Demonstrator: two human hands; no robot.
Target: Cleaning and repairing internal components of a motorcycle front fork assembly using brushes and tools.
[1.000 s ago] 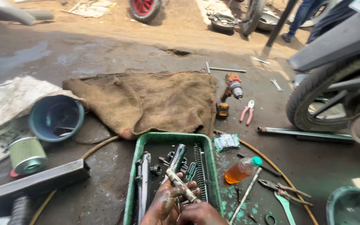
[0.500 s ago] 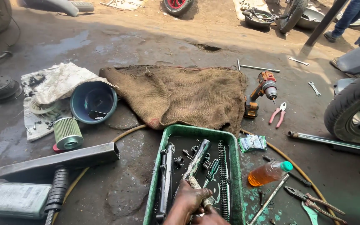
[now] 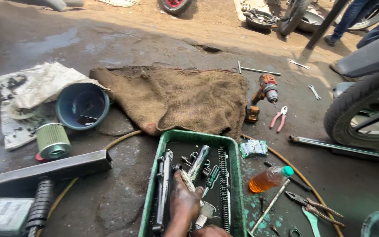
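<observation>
Gripping a metal tool point(image 3: 192, 183), the left hand point(image 3: 184, 202) rests inside the green tray point(image 3: 151, 188).

The tray point(image 3: 152, 184) of tools lies at six o'clock, the sack point(image 3: 176, 96) behind it at twelve, the bowl point(image 3: 82, 105) at ten, the bottle point(image 3: 269, 178) at three.

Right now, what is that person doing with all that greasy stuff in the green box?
A person is digging in a green tray full of oily metal parts on the ground. One greasy hand rests on a long pale tool among springs and rods. The other hand barely shows at the bottom edge. Nearby lie a brown sack, a drill and an orange bottle.
</observation>
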